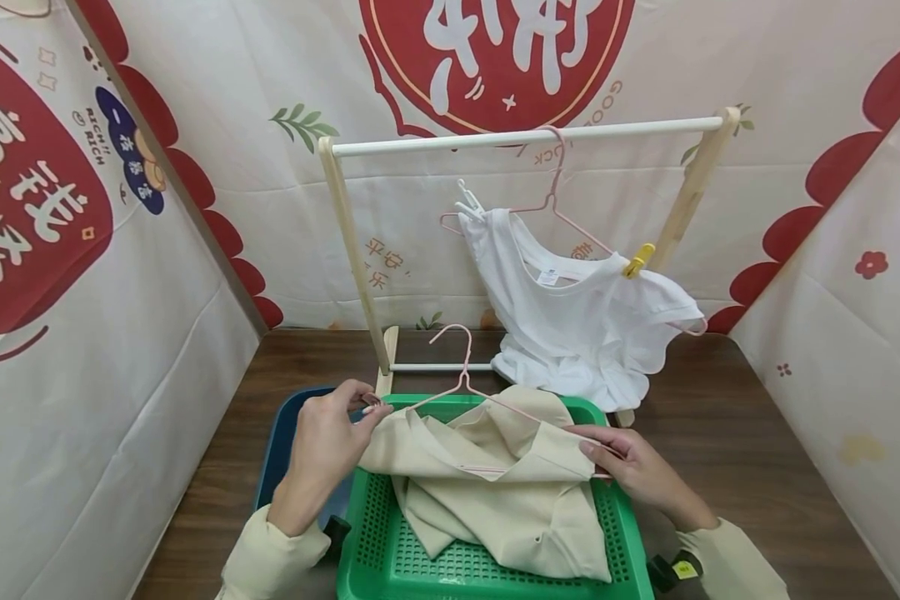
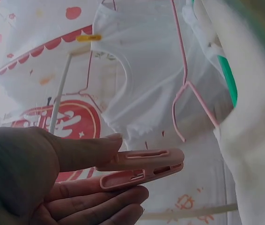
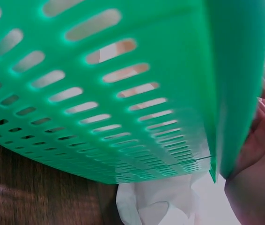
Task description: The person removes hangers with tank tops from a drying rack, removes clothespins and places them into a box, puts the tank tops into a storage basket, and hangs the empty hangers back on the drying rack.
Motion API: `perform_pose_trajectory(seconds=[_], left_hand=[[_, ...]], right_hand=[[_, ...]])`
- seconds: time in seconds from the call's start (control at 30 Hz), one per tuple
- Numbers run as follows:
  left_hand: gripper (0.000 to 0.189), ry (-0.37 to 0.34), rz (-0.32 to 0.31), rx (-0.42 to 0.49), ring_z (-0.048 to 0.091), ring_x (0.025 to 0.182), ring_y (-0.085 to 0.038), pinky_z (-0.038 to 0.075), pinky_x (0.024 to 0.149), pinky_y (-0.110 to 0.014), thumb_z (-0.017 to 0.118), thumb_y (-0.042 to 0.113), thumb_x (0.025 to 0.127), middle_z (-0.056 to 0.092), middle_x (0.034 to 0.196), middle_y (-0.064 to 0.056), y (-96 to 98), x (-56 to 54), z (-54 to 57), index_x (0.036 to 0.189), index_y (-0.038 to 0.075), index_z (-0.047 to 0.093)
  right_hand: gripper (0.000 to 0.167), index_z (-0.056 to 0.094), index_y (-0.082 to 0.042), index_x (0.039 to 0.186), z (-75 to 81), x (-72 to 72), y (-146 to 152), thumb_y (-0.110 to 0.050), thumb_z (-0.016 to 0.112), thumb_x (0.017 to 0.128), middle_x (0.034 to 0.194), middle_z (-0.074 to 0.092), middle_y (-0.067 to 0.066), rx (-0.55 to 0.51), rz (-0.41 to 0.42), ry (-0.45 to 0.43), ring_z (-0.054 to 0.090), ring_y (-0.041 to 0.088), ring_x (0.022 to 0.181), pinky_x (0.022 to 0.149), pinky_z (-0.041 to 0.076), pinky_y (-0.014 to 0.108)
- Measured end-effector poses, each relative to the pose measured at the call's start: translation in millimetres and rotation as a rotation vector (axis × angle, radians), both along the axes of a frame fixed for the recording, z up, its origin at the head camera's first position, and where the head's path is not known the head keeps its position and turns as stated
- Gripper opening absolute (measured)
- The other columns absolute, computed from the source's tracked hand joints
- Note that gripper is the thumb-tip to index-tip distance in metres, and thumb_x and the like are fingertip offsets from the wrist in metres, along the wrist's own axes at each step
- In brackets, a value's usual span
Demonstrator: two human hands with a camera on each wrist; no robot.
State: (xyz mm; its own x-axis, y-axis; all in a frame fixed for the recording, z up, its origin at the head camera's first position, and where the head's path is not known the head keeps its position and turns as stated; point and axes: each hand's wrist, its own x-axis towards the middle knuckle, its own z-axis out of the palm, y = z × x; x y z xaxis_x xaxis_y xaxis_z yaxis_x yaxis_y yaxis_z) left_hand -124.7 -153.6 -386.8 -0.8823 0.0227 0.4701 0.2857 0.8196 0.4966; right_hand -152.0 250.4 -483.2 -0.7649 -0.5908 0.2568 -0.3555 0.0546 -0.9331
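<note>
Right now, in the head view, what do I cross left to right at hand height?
Blue bin → left hand → beige garment → right hand.

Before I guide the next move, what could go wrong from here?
The beige garment may slip off the lower pink hanger: the pink clothespin sits pinched in the left hand, not clamped on the cloth.

Its lower part lies inside the green basket, so lifting could drag it against the rim.

The white shirt hangs close behind, so the rising hanger's hook might catch it.
</note>
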Motion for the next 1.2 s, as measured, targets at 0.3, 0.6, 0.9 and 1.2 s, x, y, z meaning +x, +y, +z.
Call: perform_pose_trajectory(seconds=[0.3, 0.6, 0.9, 1.2], left_hand=[[0.025, -0.017, 0.069, -0.004, 0.073, 0.08, -0.029, 0.038, 0.043, -0.023, 0.085, 0.015, 0.078, 0.075, 0.082, -0.012, -28.3, 7.5, -5.1, 0.093, 0.001, 0.071], [0.028, -0.072, 0.127, -0.005, 0.073, 0.083, -0.033, 0.054, 0.055, -0.033, 0.085, 0.015, 0.079, 0.075, 0.083, -0.014, -49.6, 12.8, -11.5, 0.096, -0.002, 0.071], [0.03, -0.153, 0.199, 0.0, 0.072, 0.088, -0.037, 0.057, 0.076, -0.052, 0.083, 0.018, 0.082, 0.075, 0.088, -0.017, -63.1, 17.6, -13.1, 0.1, -0.003, 0.07], [0.028, -0.215, 0.221, 0.024, 0.072, 0.09, -0.038, 0.056, 0.078, -0.053, 0.081, 0.019, 0.084, 0.074, 0.087, -0.017, -69.3, 19.7, -16.1, 0.098, -0.002, 0.07]], right_hand=[[0.031, 0.053, 0.017, 0.128, 5.9, -1.2, -1, 0.004, 0.045, 0.102, 0.085, 0.066, -0.007, 0.062, -0.002, -0.047, 0.051, 0.012, 0.052, 0.045, 0.047, 0.03], [0.031, 0.053, 0.017, 0.128, 8.1, -4.1, 0, 0.001, 0.045, 0.103, 0.066, 0.05, 0.016, 0.138, 0.021, -0.066, 0.046, 0.022, 0.049, 0.045, 0.046, 0.029], [0.029, 0.054, 0.013, 0.128, 15.1, -6.8, -3, 0.0, 0.045, 0.103, 0.062, 0.045, 0.015, 0.202, 0.049, -0.065, 0.047, 0.022, 0.048, 0.045, 0.047, 0.029], [0.026, 0.056, 0.008, 0.126, 17.6, -9.7, -5, -0.004, 0.046, 0.104, 0.064, 0.047, 0.007, 0.263, 0.062, -0.108, 0.044, 0.006, 0.05, 0.046, 0.045, 0.026]])
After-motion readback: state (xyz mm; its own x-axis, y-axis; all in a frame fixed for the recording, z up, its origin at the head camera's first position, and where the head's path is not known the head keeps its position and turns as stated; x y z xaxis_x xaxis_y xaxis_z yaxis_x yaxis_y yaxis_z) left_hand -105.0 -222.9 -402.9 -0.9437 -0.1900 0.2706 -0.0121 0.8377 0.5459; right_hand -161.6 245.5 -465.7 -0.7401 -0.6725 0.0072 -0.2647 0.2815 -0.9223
